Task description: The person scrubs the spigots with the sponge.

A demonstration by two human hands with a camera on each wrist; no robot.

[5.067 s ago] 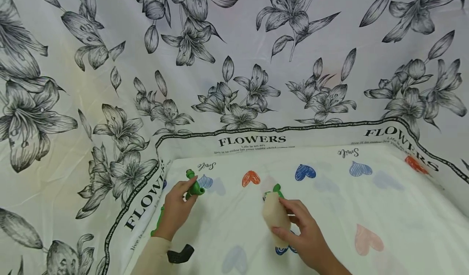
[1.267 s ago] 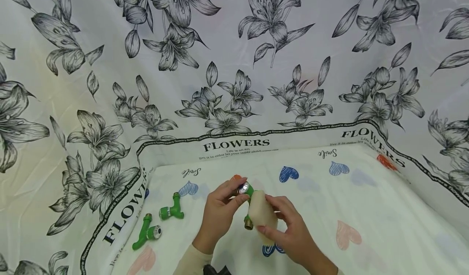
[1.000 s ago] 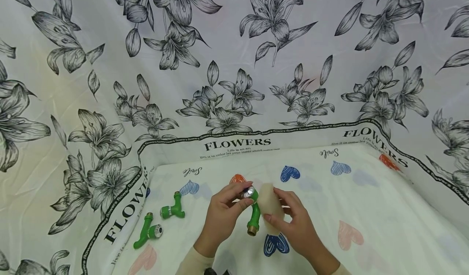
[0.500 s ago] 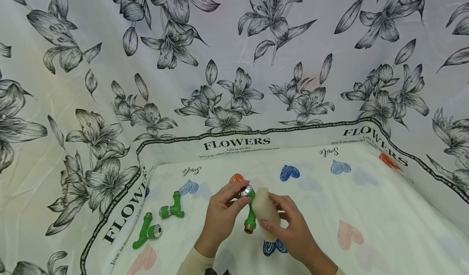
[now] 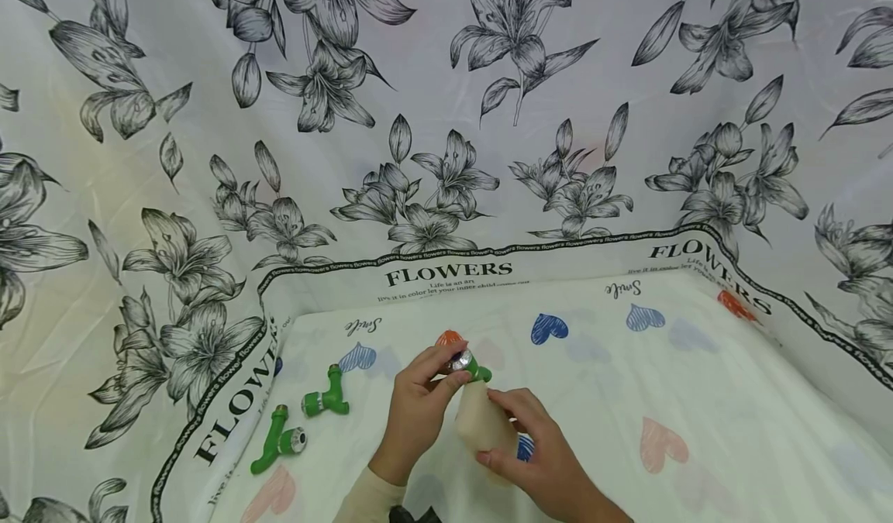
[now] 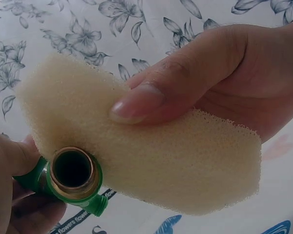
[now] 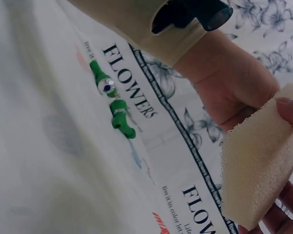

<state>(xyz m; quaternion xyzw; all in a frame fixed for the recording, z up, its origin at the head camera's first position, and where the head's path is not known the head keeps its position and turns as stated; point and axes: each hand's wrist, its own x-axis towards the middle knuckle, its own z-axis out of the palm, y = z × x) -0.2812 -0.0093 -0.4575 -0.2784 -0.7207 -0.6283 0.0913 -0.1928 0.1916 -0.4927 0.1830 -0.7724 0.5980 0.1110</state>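
In the head view my left hand (image 5: pixel 418 411) pinches a green tap (image 5: pixel 480 371) by its silver knob. My right hand (image 5: pixel 544 453) grips a cream sponge (image 5: pixel 481 426), thumb on the near face and fingers behind. The sponge overlaps the tap and hides its lower part from above. From the left wrist, the tap's round brass end (image 6: pixel 72 168) shows right at the sponge's (image 6: pixel 171 161) edge. The right wrist view shows the sponge (image 7: pixel 256 156) in front of my left hand (image 7: pixel 229 80), with the held tap hidden.
Two more green taps lie on the heart-print cloth (image 5: pixel 586 407) at the left: one tap (image 5: pixel 279 442) nearer, another tap (image 5: pixel 326 393) just behind it. Flower-printed curtain (image 5: pixel 432 159) rises behind and at the left side. A black wrist camera (image 5: pixel 415 515) shows at the bottom edge.
Five seconds ago my left hand held a tap at the left; that one now lies there, and the hand holds another. Over the last half second the sponge slid down and left across the tap.
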